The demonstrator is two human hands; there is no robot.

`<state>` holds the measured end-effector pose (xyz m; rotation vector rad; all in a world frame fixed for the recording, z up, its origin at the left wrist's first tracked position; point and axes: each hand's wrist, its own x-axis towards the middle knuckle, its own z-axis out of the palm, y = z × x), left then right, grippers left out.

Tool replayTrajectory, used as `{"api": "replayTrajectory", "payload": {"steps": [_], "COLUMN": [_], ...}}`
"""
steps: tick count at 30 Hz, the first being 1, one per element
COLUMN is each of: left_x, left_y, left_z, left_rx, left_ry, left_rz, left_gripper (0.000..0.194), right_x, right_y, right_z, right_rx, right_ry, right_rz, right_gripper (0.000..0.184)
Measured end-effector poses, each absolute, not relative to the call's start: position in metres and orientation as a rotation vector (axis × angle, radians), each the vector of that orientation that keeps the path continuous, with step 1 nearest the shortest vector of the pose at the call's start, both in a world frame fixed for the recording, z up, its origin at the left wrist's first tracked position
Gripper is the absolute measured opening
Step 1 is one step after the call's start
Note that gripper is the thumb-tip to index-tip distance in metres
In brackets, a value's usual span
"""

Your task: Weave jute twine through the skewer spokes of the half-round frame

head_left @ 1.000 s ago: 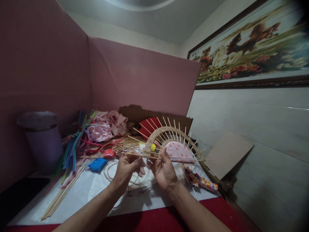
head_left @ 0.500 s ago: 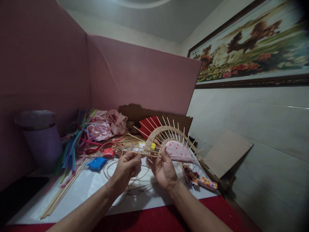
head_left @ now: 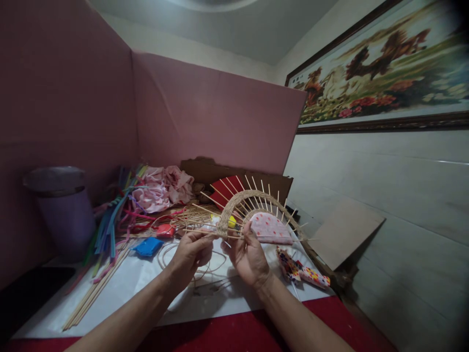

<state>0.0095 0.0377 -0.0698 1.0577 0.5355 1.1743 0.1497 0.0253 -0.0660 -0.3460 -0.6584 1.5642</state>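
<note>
A half-round woven fan frame point(head_left: 252, 198) is held up above the table, thin sticks radiating from its cord-woven arc. At its centre is a pink half-disc of fabric with red spots point(head_left: 271, 227). My right hand point(head_left: 251, 259) grips the frame near its inner left end, thumb on top and fingers beneath. My left hand point(head_left: 194, 249) is closed at the frame's left end, pinching around the lowest stick; whether the cord is also between the fingers is hidden. Loops of thin cord point(head_left: 216, 269) lie on the white sheet under both hands.
Left stand a purple bin point(head_left: 66, 220), coloured strips point(head_left: 108, 230) and loose sticks point(head_left: 95, 288). A blue packet point(head_left: 147, 247), red packet point(head_left: 164, 230) and pink cloth point(head_left: 161, 188) lie behind. Flower-patterned fabric point(head_left: 304, 274) is at right. A board point(head_left: 346, 234) leans against the wall.
My left hand's fingers have drawn in from a looser spread to a closed pinch at the frame's left end. The frame has tilted and shifted very slightly; my right hand keeps its hold.
</note>
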Motion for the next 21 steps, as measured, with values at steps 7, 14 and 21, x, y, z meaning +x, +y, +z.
{"api": "replayTrajectory", "payload": {"steps": [7,14,21], "left_x": [0.009,0.008,0.003], "left_y": [0.038,0.044,0.048], "left_z": [-0.07,-0.073,-0.071], "left_rx": [1.12,1.241,1.368], "left_ry": [0.606,0.678,0.751], "left_rz": [1.241,1.326,1.373], "left_gripper": [0.019,0.024,0.021], "right_x": [0.15,0.153,0.154], "right_y": [0.028,0.03,0.029], "right_z": [-0.069,-0.073,-0.071], "right_rx": [-0.323,-0.257,-0.222], "right_ry": [-0.719,-0.742,-0.717], "right_rz": [1.56,1.615,1.673], "right_gripper": [0.03,0.031,0.032]}}
